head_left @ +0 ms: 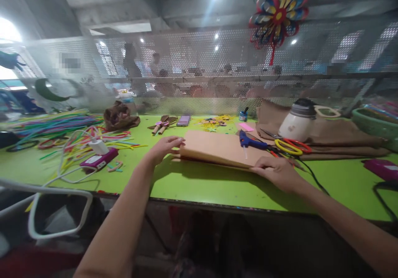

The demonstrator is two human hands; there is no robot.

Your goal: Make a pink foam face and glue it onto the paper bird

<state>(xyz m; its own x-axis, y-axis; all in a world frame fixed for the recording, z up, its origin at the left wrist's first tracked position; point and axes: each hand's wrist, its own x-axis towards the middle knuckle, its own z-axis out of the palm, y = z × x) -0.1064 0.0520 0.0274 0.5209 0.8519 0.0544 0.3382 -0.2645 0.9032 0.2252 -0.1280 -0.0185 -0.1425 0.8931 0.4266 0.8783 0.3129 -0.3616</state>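
A folded sheet of brown kraft paper (214,147) lies across the green table, its near edge lifted a little. My left hand (164,147) grips the paper's left end, thumb and fingers closed on it. At the near right corner my right hand (276,172) pinches the paper between thumb and fingers. A blue glue gun (253,141) lies at the right end of the paper, beyond my right hand. Beside it are scissors with yellow and red handles (290,146).
Behind the scissors stands a white bottle with a dark lid (297,122), near folded brown paper (338,135). Colourful pipe cleaners (62,122), a purple power bank (98,160) and a crumpled brown paper piece (120,116) lie left. A green basin (376,122) stands right. A mesh screen (192,62) rises behind.
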